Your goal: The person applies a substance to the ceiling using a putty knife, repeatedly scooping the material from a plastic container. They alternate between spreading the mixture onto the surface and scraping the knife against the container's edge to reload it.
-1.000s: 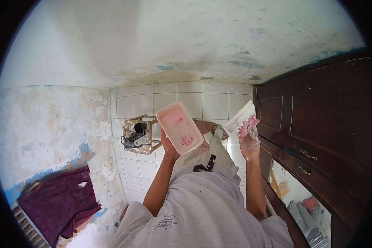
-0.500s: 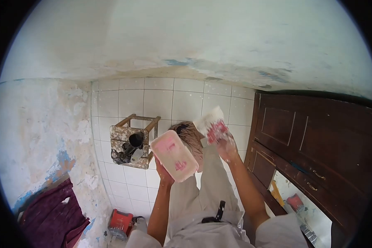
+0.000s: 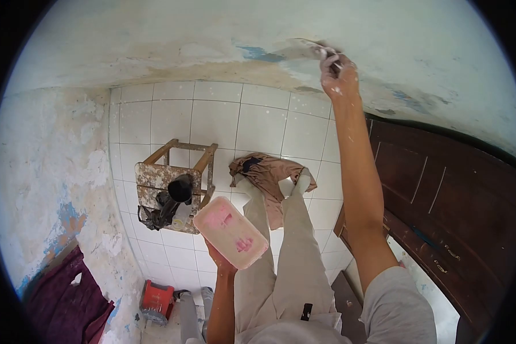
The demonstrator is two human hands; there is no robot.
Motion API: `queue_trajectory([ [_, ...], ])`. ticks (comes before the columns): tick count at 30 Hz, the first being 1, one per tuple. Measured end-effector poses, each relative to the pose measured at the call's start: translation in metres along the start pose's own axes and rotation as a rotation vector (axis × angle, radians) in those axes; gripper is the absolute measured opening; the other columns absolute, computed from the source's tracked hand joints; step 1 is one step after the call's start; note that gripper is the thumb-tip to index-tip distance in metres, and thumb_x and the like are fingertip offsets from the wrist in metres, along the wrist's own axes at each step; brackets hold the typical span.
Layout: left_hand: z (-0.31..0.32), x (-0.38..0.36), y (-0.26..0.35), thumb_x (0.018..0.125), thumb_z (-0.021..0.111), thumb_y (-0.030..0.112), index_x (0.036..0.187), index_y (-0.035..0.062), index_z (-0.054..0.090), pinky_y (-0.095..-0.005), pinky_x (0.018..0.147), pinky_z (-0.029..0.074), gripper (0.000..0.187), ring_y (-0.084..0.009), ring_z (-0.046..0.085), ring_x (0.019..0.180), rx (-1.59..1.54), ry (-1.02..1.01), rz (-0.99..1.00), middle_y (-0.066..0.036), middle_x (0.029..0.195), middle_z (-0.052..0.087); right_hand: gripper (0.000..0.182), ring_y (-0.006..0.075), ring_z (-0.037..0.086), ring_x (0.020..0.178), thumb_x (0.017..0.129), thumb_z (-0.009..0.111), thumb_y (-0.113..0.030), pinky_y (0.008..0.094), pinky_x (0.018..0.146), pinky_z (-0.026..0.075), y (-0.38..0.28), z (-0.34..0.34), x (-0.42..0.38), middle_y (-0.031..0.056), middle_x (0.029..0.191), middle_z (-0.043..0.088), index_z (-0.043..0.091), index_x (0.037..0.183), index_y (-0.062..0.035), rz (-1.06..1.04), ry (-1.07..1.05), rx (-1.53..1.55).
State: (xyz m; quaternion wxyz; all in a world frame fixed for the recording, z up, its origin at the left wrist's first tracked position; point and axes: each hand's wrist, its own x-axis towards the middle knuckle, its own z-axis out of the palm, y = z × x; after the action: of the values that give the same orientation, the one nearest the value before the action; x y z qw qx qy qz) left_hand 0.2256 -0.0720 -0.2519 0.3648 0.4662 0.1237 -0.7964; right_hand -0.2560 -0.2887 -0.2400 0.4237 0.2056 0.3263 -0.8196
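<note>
My left hand (image 3: 221,261) grips a pale rectangular plastic tub (image 3: 258,256) from below and the side, holding it over my legs. Thin whitish material and pink smears show in the tub's bottom. Up at the wall (image 3: 172,34), my right hand (image 3: 340,75) is closed on a putty knife (image 3: 311,44), its fingers speckled white. The wide blade appears nearly edge-on against the wall, just right of a bare blue patch (image 3: 261,54). Much of its face is hidden from this angle.
A paint-spattered wooden stool (image 3: 149,175) at left carries a black cup (image 3: 180,188) and a black plastic bag (image 3: 161,211). A brown cloth (image 3: 269,175) lies at my feet on white tiles. A dark wooden cabinet (image 3: 407,178) stands right; a red container (image 3: 157,298) sits lower left.
My right hand has risen from beside the tub to the wall with the putty knife, and the arm is now stretched out. The tub has shifted slightly left and down in view.
</note>
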Motion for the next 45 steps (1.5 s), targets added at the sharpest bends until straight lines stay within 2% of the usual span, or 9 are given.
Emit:
queue_trajectory([
  [2, -0.001, 0.003, -0.009, 0.091, 0.040, 0.063, 0.140, 0.0112, 0.038, -0.0513, 0.097, 0.046, 0.071, -0.0338, 0.053, 0.118, 0.017, -0.010, 0.001, -0.014, 0.130, 0.052, 0.020, 0.0125, 0.057, 0.071, 0.091, 0.045, 0.001, 0.0137, 0.053, 0.051, -0.008, -0.021, -0.037, 0.0149, 0.086, 0.060, 0.058, 0.094, 0.0155, -0.688, -0.135, -1.064],
  [4, -0.002, 0.003, -0.010, 0.091, 0.041, 0.064, 0.140, 0.0107, 0.037, -0.0521, 0.097, 0.046, 0.073, -0.0345, 0.053, 0.118, 0.030, -0.010, 0.002, -0.015, 0.131, 0.051, 0.018, 0.0113, 0.055, 0.068, 0.092, 0.046, -0.001, 0.0147, 0.057, 0.049, -0.021, -0.026, -0.063, 0.0136, 0.087, 0.060, 0.058, 0.096, 0.0123, -0.238, -0.035, 0.112],
  [9, 0.010, 0.010, -0.011, 0.090, 0.040, 0.065, 0.141, 0.0104, 0.037, -0.0538, 0.096, 0.046, 0.075, -0.0363, 0.054, 0.115, 0.040, -0.059, -0.036, -0.018, 0.130, 0.051, 0.010, 0.0142, 0.053, 0.059, 0.092, 0.049, -0.004, 0.0174, 0.050, 0.051, 0.030, -0.092, -0.060, 0.0092, 0.077, 0.055, 0.050, 0.085, 0.0028, -0.339, 0.029, -0.007],
  [16, 0.020, 0.009, -0.012, 0.091, 0.038, 0.064, 0.140, 0.0095, 0.037, -0.0541, 0.096, 0.046, 0.074, -0.0368, 0.055, 0.114, 0.063, -0.047, -0.012, -0.018, 0.129, 0.052, 0.006, 0.0217, 0.060, 0.070, 0.088, 0.051, 0.005, 0.0246, 0.061, 0.056, 0.063, -0.084, 0.025, 0.0179, 0.086, 0.060, 0.055, 0.088, 0.0089, 0.166, 0.070, 0.180],
  [23, 0.009, 0.006, -0.027, 0.090, 0.039, 0.065, 0.140, 0.0094, 0.037, -0.0526, 0.097, 0.046, 0.074, -0.0364, 0.054, 0.115, 0.112, -0.055, -0.019, -0.017, 0.129, 0.052, 0.012, 0.0219, 0.058, 0.070, 0.088, 0.050, 0.003, 0.0229, 0.060, 0.055, -0.046, -0.039, -0.051, 0.0199, 0.086, 0.059, 0.051, 0.093, 0.0137, -0.273, 0.076, 0.191],
  [28, 0.004, 0.008, -0.031, 0.089, 0.040, 0.066, 0.140, 0.0094, 0.038, -0.0528, 0.097, 0.046, 0.076, -0.0367, 0.055, 0.115, 0.081, -0.031, -0.048, -0.017, 0.129, 0.052, 0.017, 0.0180, 0.063, 0.078, 0.087, 0.051, -0.012, 0.0272, 0.069, 0.053, -0.013, -0.084, -0.058, 0.0172, 0.096, 0.066, 0.056, 0.093, 0.0030, -0.414, 0.086, -0.102],
  [35, 0.005, 0.010, -0.031, 0.089, 0.043, 0.065, 0.140, 0.0094, 0.038, -0.0531, 0.096, 0.046, 0.076, -0.0366, 0.054, 0.115, 0.106, -0.042, -0.031, -0.017, 0.130, 0.052, 0.017, 0.0169, 0.058, 0.071, 0.092, 0.046, -0.004, 0.0211, 0.060, 0.053, 0.058, -0.095, 0.026, 0.0185, 0.089, 0.065, 0.057, 0.093, 0.0085, 0.197, 0.032, -0.084],
  [40, 0.017, 0.007, -0.027, 0.093, 0.039, 0.061, 0.139, 0.0109, 0.039, -0.0503, 0.095, 0.047, 0.068, -0.0327, 0.054, 0.114, 0.079, -0.070, -0.028, -0.013, 0.129, 0.052, 0.015, 0.0147, 0.055, 0.073, 0.088, 0.049, 0.002, 0.0221, 0.061, 0.050, -0.032, -0.070, -0.016, 0.0137, 0.090, 0.058, 0.054, 0.099, 0.0106, -0.293, -0.154, -0.138],
  [45, 0.023, 0.001, -0.035, 0.095, 0.037, 0.058, 0.138, 0.0119, 0.040, -0.0483, 0.095, 0.047, 0.063, -0.0300, 0.054, 0.114, 0.061, -0.062, -0.035, -0.010, 0.129, 0.052, 0.025, 0.0156, 0.056, 0.073, 0.089, 0.054, -0.007, 0.0238, 0.061, 0.048, -0.054, -0.108, -0.061, 0.0131, 0.091, 0.059, 0.056, 0.105, 0.0113, -0.393, -0.025, 0.054],
])
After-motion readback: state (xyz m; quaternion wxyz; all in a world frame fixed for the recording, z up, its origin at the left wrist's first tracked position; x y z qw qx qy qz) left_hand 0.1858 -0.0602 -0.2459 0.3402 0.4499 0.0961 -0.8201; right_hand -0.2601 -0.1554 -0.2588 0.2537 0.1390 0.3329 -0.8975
